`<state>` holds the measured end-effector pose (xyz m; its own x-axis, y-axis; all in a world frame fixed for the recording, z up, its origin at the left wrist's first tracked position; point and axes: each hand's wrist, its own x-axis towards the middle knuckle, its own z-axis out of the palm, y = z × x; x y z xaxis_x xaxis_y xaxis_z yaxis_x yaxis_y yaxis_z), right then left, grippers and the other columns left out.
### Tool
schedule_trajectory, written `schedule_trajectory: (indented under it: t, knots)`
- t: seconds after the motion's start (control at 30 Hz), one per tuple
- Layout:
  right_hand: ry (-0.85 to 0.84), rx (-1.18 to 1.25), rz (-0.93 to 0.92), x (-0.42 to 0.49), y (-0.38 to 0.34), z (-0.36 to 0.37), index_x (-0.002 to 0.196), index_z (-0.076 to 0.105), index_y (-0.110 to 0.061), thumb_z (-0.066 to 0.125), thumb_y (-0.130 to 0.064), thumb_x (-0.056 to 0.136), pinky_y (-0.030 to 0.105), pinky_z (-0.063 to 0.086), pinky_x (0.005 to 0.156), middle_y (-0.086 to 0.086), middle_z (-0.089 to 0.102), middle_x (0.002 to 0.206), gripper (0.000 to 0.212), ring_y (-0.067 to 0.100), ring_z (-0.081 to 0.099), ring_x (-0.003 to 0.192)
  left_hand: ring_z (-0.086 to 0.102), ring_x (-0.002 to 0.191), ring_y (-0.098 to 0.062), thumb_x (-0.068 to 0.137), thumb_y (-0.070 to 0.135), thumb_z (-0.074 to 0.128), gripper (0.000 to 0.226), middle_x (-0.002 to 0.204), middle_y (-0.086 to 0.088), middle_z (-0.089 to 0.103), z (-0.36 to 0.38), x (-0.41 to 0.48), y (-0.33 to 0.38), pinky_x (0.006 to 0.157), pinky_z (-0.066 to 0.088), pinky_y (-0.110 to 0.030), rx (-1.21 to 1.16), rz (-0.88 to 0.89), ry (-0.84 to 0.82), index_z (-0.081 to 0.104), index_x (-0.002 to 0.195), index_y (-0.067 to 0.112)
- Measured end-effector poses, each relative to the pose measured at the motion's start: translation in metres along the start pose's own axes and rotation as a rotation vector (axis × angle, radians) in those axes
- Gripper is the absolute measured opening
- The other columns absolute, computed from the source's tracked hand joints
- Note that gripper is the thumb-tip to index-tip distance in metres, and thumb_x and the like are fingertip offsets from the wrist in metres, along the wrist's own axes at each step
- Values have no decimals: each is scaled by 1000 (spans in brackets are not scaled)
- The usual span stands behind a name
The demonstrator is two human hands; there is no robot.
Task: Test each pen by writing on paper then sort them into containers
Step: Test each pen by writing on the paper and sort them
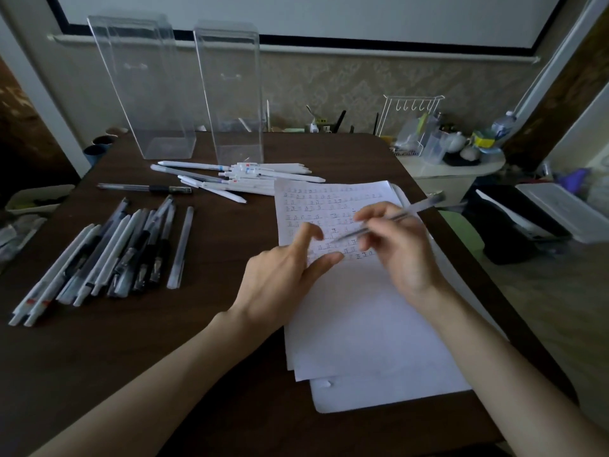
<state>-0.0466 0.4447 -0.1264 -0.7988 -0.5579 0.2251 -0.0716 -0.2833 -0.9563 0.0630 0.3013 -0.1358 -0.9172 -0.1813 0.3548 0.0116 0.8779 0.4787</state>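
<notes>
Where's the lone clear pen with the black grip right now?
In the head view, the lone clear pen lies crosswise on the table, left of the paper, between the white pen pile behind it and the fanned row of pens nearer the person.

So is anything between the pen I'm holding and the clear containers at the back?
Only the pile of white pens, lying on the table right in front of the containers. The pen in the right hand could probably pass above it; nothing else visible blocks.
</notes>
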Motion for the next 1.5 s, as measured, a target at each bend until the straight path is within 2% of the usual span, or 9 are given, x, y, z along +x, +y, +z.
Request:
schedule_trajectory:
  t: [0.07,0.13,0.27,0.37,0.67,0.9,1.33,1.43,1.5]
  knots:
    - [160,-33,-25,6,-8,-14,81,63,-3,44,-18,77,20,44,54,5,63,57,24,15,56,54,46,55,-8,80,72,19,66,60,10,43,-3,-1,2,54,37,-28,-35,27,7,41,120,23]
    - [265,-175,-14,7,-11,-24,79,63,-6,50,-19,80,19,44,54,7,66,58,18,15,57,55,54,71,-7,88,68,22,63,82,10,53,-2,-4,3,62,43,-28,-2,177,-33,43,129,25]
    - [207,-556,-4,5,-4,-30,69,52,-13,66,-11,85,14,39,53,2,57,56,22,3,50,49,50,86,-14,92,59,30,54,98,1,45,9,-10,-2,71,43,-31,217,442,-196,41,138,32]
    - [141,-672,60,7,1,-34,64,41,-13,64,-9,84,25,35,51,4,52,51,31,13,44,49,49,88,-14,91,59,31,51,99,2,41,10,-10,-4,74,42,-30,216,419,-231,47,134,36]
    - [239,-715,5,11,11,-39,59,30,-12,57,3,79,21,26,43,15,39,51,36,16,34,45,50,87,-13,90,61,29,52,94,4,41,12,-9,-5,72,40,-27,206,390,-246,49,132,36]
    - [184,-813,-14,12,15,-40,57,23,-18,57,2,77,21,15,44,-8,23,42,43,7,18,44,52,75,-12,91,59,29,52,87,5,46,13,-11,-3,60,40,-25,242,381,-232,53,130,35]
    - [195,-788,3,11,13,-41,57,25,-17,55,2,76,25,17,44,-10,21,46,41,10,21,47,51,73,-12,91,58,30,52,86,4,47,13,-11,-2,57,41,-26,236,385,-215,54,129,34]
    - [181,-753,4,10,13,-41,59,31,-12,56,-1,76,28,21,49,8,30,51,32,18,29,50,52,73,-13,91,57,30,52,86,4,47,13,-11,-2,57,41,-26,223,389,-210,55,128,33]
    - [161,-768,2,9,13,-40,57,30,-14,55,-10,71,30,21,49,8,28,51,29,19,28,50,53,74,-14,91,58,30,52,86,3,49,12,-11,-2,57,41,-27,215,393,-212,55,128,32]
